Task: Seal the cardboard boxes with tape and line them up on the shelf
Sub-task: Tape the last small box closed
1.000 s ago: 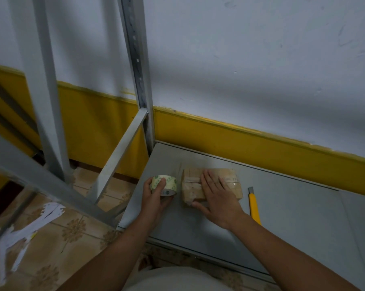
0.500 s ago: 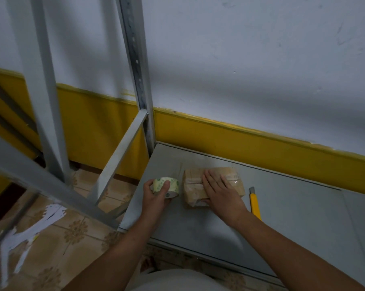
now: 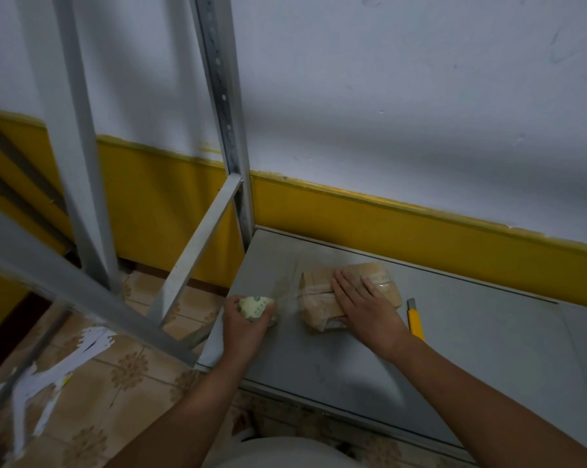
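Change: your left hand (image 3: 244, 324) has drawn the tape roll (image 3: 255, 306) a little away from the cardboard box (image 3: 315, 300), toward the left edge of the shelf (image 3: 471, 339). One second ago the roll was just beside the box. Your right hand (image 3: 363, 307) has stayed on top of the box.
Meaning for the task: I judge that you are pulling out a fresh length of tape for the left end of this box. The sealing is begun but not finished, and no boxes stand in a line yet.
Left hand: your fingers and thumb are curled round the roll and cover most of it. You hold it low, near the left edge of the shelf.
Tape strip (image 3: 287, 295): a clear, shiny band seems to run from the roll to the left end of the box. It is faint, so I cannot tell how tight it is.
Cardboard box: it lies flat on the shelf, between your two hands, with tape already across its top.
Right hand: your fingers are straight and close together, palm down, pressing on the box top. Your thumb lies at the near edge.
Knife (image 3: 416, 320): the yellow cutter lies on the shelf just right of your right hand, and you are not touching it. You will probably need it to cut the strip.
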A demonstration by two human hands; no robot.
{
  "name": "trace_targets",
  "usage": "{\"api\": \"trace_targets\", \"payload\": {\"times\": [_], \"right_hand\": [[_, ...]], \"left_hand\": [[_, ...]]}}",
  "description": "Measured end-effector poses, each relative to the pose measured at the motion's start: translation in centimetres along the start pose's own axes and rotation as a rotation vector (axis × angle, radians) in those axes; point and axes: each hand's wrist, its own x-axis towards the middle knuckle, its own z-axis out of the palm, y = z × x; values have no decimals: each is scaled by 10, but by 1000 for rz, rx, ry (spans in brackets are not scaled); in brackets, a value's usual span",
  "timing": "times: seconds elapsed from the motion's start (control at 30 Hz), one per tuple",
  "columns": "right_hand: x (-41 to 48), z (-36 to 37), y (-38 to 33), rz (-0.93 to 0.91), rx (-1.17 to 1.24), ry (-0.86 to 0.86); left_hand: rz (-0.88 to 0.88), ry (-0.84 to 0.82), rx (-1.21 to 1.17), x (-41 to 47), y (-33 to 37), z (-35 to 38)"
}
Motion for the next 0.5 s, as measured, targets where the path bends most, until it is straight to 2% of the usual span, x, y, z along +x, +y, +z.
{"api": "trace_targets", "payload": {"times": [0.07, 0.2, 0.4, 0.5], "right_hand": [[1, 0, 2, -7, -3, 2], [2, 3, 13, -36, -3, 18], [-10, 0, 57, -28, 140, 39], [-12, -2, 75, -5, 160, 26]], "left_hand": [[38, 9, 106, -1, 1, -2], [-22, -70, 264, -2, 6, -4], [287, -205, 393, -6, 11, 0], [296, -344, 403, -18, 25, 16]]}}
